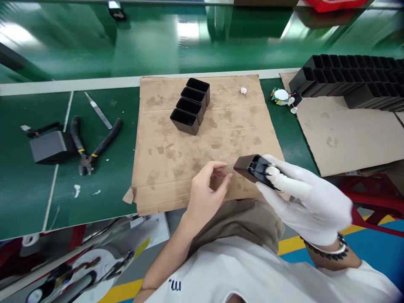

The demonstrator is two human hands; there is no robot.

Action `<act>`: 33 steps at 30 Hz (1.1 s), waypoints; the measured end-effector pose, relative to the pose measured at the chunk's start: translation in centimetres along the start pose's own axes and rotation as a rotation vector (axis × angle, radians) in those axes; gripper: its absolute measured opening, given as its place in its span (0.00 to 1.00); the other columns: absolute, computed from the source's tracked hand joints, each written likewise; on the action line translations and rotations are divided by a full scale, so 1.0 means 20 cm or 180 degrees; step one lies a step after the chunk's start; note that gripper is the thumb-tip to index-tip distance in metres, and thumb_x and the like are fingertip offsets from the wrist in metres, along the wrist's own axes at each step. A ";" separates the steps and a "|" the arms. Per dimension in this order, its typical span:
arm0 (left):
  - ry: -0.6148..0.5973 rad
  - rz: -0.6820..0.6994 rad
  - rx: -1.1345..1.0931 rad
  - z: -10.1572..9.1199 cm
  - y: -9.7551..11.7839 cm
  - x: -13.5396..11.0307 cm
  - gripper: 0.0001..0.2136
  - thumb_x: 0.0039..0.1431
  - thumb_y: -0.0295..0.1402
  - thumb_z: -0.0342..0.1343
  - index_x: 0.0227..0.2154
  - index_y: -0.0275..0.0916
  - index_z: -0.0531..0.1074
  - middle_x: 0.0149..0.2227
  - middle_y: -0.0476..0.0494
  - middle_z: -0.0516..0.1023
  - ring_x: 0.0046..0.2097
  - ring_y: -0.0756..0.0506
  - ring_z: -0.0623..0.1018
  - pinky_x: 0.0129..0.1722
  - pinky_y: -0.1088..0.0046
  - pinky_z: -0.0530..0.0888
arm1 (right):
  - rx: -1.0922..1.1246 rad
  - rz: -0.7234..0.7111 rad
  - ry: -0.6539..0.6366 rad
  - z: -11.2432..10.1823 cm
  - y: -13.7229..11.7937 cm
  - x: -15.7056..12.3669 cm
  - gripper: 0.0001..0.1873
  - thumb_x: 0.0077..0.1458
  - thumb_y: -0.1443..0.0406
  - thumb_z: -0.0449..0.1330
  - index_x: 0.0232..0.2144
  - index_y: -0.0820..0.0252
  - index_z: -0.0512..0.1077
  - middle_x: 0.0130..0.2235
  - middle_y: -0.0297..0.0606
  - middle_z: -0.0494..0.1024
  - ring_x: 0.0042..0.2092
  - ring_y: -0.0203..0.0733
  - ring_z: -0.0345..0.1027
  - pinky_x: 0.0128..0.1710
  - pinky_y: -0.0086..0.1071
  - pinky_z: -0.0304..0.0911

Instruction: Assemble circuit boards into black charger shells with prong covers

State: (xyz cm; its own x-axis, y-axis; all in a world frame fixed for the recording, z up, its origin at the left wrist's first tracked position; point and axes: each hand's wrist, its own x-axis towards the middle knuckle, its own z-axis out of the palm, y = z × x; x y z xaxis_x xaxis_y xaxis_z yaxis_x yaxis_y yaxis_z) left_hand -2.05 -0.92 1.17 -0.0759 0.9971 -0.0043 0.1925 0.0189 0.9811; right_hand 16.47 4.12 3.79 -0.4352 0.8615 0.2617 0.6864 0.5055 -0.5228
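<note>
My right hand, in a white glove, grips a black rectangular plastic case above the cardboard's near right part. The case lies tilted, and its end towards the glove shows a black inner part under my fingertips. My bare left hand is just left of the case and apart from it. Its fingers are curled, with a gap between thumb and forefinger and nothing visible in them. Farther back on the cardboard sheet, several black open-topped cases stand in a slanting row.
On the left lie cutting pliers, tweezers and a black case with a cable. A small white scrap rests on the cardboard. At right are a small circuit assembly and rows of black cases on more cardboard.
</note>
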 end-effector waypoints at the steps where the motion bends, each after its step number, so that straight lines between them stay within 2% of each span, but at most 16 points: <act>1: 0.0117 -0.0001 -0.0041 -0.01 -0.01 -0.01 0.06 0.66 0.31 0.58 0.44 0.41 0.73 0.38 0.48 0.76 0.41 0.49 0.77 0.44 0.73 0.74 | 0.0044 -0.0013 -0.0019 0.00 -0.01 0.01 0.19 0.58 0.57 0.68 0.52 0.48 0.79 0.56 0.40 0.80 0.55 0.54 0.77 0.51 0.43 0.78; 3: 0.0157 0.0058 -0.0086 -0.04 -0.01 -0.01 0.10 0.66 0.31 0.59 0.48 0.42 0.74 0.43 0.45 0.76 0.44 0.48 0.77 0.45 0.73 0.74 | 0.0126 -0.0046 -0.0032 0.00 -0.02 0.02 0.20 0.58 0.56 0.68 0.52 0.48 0.78 0.58 0.39 0.80 0.56 0.54 0.77 0.52 0.43 0.78; 7: -0.0385 0.0184 -0.0256 -0.04 0.02 0.04 0.20 0.65 0.34 0.62 0.59 0.46 0.72 0.58 0.40 0.73 0.47 0.46 0.77 0.42 0.73 0.75 | 0.0291 -0.0095 -0.0020 0.00 0.00 -0.01 0.20 0.59 0.58 0.67 0.54 0.47 0.78 0.59 0.38 0.79 0.57 0.52 0.77 0.54 0.43 0.77; 11: -0.0547 0.0034 -0.0493 -0.02 0.03 0.09 0.16 0.66 0.35 0.60 0.56 0.45 0.77 0.57 0.41 0.77 0.52 0.43 0.77 0.45 0.71 0.75 | 0.0511 -0.0296 0.0211 0.01 0.02 -0.08 0.17 0.64 0.66 0.63 0.54 0.47 0.78 0.59 0.36 0.78 0.56 0.47 0.78 0.54 0.38 0.77; 15: -0.0453 -0.0109 -0.0695 -0.01 0.01 0.09 0.15 0.65 0.34 0.62 0.54 0.45 0.79 0.55 0.41 0.78 0.54 0.42 0.77 0.47 0.70 0.75 | 0.0293 -0.0427 0.0513 0.03 0.00 -0.11 0.19 0.64 0.69 0.63 0.56 0.48 0.76 0.59 0.36 0.78 0.51 0.43 0.81 0.51 0.32 0.78; 19: -0.0321 -0.0216 -0.1049 0.00 0.01 0.10 0.13 0.64 0.33 0.63 0.50 0.46 0.81 0.52 0.43 0.79 0.51 0.44 0.78 0.44 0.74 0.75 | 0.0001 -0.0362 0.0545 0.03 -0.04 -0.09 0.16 0.65 0.70 0.62 0.52 0.49 0.77 0.58 0.36 0.79 0.46 0.41 0.83 0.43 0.29 0.79; 24: -0.0258 -0.0384 -0.1293 0.01 0.04 0.11 0.11 0.61 0.31 0.64 0.46 0.43 0.83 0.48 0.42 0.81 0.50 0.44 0.78 0.42 0.74 0.75 | -0.0001 -0.0370 0.0164 0.02 -0.02 -0.04 0.15 0.63 0.67 0.62 0.51 0.52 0.79 0.57 0.39 0.80 0.49 0.47 0.82 0.41 0.34 0.79; 27: -0.0219 -0.0387 -0.1302 0.01 0.05 0.11 0.11 0.60 0.32 0.64 0.45 0.42 0.83 0.47 0.42 0.81 0.48 0.45 0.78 0.43 0.74 0.75 | -0.0008 -0.0467 0.0065 0.00 -0.01 -0.02 0.14 0.63 0.66 0.61 0.50 0.50 0.79 0.54 0.36 0.83 0.48 0.46 0.82 0.42 0.34 0.79; 29: -0.0156 -0.0388 -0.1287 0.02 0.04 0.11 0.12 0.62 0.35 0.63 0.47 0.41 0.81 0.48 0.42 0.81 0.44 0.47 0.78 0.41 0.74 0.75 | -0.0114 -0.0593 0.0247 -0.02 -0.02 -0.01 0.12 0.63 0.66 0.62 0.48 0.49 0.80 0.50 0.34 0.84 0.45 0.44 0.83 0.40 0.32 0.79; 33: 0.0375 -0.0318 -0.1411 0.02 0.00 0.09 0.11 0.65 0.39 0.60 0.47 0.43 0.78 0.46 0.43 0.81 0.34 0.51 0.76 0.32 0.76 0.73 | -0.0368 -0.0299 0.0575 -0.02 -0.01 0.01 0.12 0.63 0.64 0.63 0.48 0.50 0.80 0.50 0.38 0.84 0.44 0.47 0.83 0.39 0.34 0.79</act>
State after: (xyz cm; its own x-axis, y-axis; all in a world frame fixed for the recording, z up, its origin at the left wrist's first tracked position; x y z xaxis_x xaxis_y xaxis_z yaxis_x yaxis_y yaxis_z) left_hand -1.80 0.82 1.02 -0.1883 0.9764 -0.1062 -0.2560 0.0556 0.9651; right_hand 16.50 4.19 4.21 -0.3961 0.7998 0.4511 0.7145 0.5770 -0.3957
